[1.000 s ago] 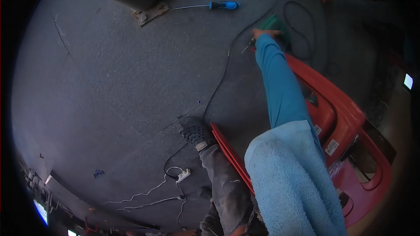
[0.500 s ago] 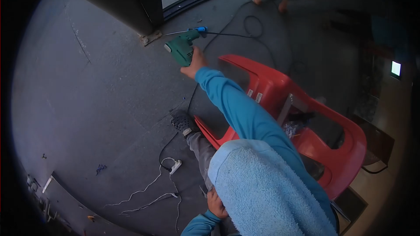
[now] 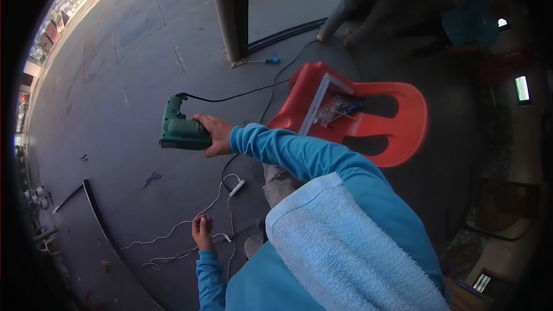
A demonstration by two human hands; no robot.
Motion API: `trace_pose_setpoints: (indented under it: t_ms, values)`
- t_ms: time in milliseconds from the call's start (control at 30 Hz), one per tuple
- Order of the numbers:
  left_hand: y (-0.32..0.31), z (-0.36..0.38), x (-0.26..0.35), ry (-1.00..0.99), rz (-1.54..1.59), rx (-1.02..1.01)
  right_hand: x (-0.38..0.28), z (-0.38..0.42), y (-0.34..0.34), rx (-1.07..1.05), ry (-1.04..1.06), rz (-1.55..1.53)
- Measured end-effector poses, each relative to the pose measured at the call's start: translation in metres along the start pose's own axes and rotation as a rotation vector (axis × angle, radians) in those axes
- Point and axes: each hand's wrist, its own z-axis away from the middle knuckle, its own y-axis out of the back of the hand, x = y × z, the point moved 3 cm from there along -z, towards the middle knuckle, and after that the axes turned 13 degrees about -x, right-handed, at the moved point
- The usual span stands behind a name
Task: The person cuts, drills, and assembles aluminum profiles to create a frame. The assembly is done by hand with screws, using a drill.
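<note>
My right hand point(image 3: 214, 135) grips the rear of the body of a green corded power drill point(image 3: 187, 133). Its handle points away from me, and a black cord leaves the handle's end and runs right. I cannot make out the drill's front end clearly. Lower down, my left hand point(image 3: 202, 232) hovers over the floor near white cords, its fingers curled together; anything between them is too small to tell. A white power strip point(image 3: 237, 188) lies on the floor between both hands. A light blue towel point(image 3: 345, 236) hangs in front of the camera.
Right of my arm stands a red plastic chair point(image 3: 403, 121) bearing a white angled bar point(image 3: 314, 106) and a clear bag point(image 3: 334, 109). A blue-handled screwdriver point(image 3: 271, 60) lies by a dark post point(image 3: 233, 17). Another person point(image 3: 368, 8) crouches at upper right.
My right hand has brought the drill from near the post back toward me and left, turning it. My left hand has moved forward and left from beside my leg. The screwdriver stays on the floor.
</note>
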Motion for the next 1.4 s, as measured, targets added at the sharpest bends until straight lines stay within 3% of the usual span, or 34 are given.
trace_pose_setpoints:
  t_ms: [67, 133, 167, 200, 267, 300, 333, 367, 433, 467, 533, 600, 667, 800, 1067, 1233, 1300, 1367, 1400]
  values:
    - [0.063, 0.071, -0.02, -0.018, -0.005, 0.031, -0.053, 0.028, 0.013, 0.129, -0.035, -0.015]
    - [0.128, 0.137, -0.066, 0.037, -0.27, 0.0, -0.103, 0.073, 0.05, 0.275, -0.105, -0.054]
    - [0.166, 0.169, -0.098, 0.073, -0.295, 0.021, -0.106, 0.091, 0.076, 0.395, -0.177, 0.068]
    - [0.208, 0.207, -0.139, 0.115, -0.322, 0.043, -0.135, 0.122, 0.098, 0.467, -0.288, -0.101]
    - [0.288, 0.289, -0.216, 0.254, -0.359, 0.17, -0.146, 0.181, 0.155, 0.731, -0.225, 0.012]
    - [0.312, 0.338, -0.242, 0.383, -0.319, 0.307, -0.158, 0.214, 0.185, 0.736, -0.162, -0.07]
    - [0.323, 0.376, -0.264, 0.51, -0.275, 0.447, -0.147, 0.238, 0.221, 0.772, -0.426, -0.46]
    - [0.316, 0.412, -0.267, 0.581, -0.142, 0.548, -0.108, 0.268, 0.284, 0.783, -0.273, -0.434]
    - [0.298, 0.478, -0.282, 0.655, 0.104, 0.643, -0.196, 0.335, 0.228, 0.729, 0.317, -0.965]
    - [0.283, 0.502, -0.292, 0.659, 0.225, 0.641, -0.166, 0.349, 0.26, 0.948, 0.216, -0.882]
    - [0.254, 0.534, -0.311, 0.633, 0.174, 0.608, -0.149, 0.381, 0.255, 1.019, 0.121, -0.881]
    - [0.219, 0.554, -0.325, 0.597, 0.128, 0.584, -0.144, 0.389, 0.237, 0.979, 0.121, -0.906]
    - [0.185, 0.559, -0.329, 0.572, -0.065, 0.407, -0.142, 0.38, 0.232, 0.955, 0.117, -0.936]
    - [0.135, 0.577, -0.328, 0.521, -0.094, 0.238, -0.145, 0.365, 0.211, 0.772, 0.224, -0.997]
    - [0.139, 0.674, -0.37, 0.54, 0.072, 0.526, -0.177, 0.276, 0.161, 0.596, 0.224, -1.022]
    - [0.159, 0.795, -0.478, 0.714, -0.021, 0.701, -0.181, 0.205, 0.114, 0.476, 0.134, -1.169]
    - [0.154, 0.827, -0.507, 0.806, -0.103, 0.778, -0.185, 0.177, 0.075, 0.565, 0.098, -1.188]
    - [0.173, 0.831, -0.456, 0.811, -0.059, 0.802, -0.191, 0.152, 0.02, 0.611, 0.065, -1.171]
    - [0.197, 0.866, -0.478, 0.805, -0.037, 0.81, -0.196, 0.144, -0.008, 0.683, 0.046, -1.147]
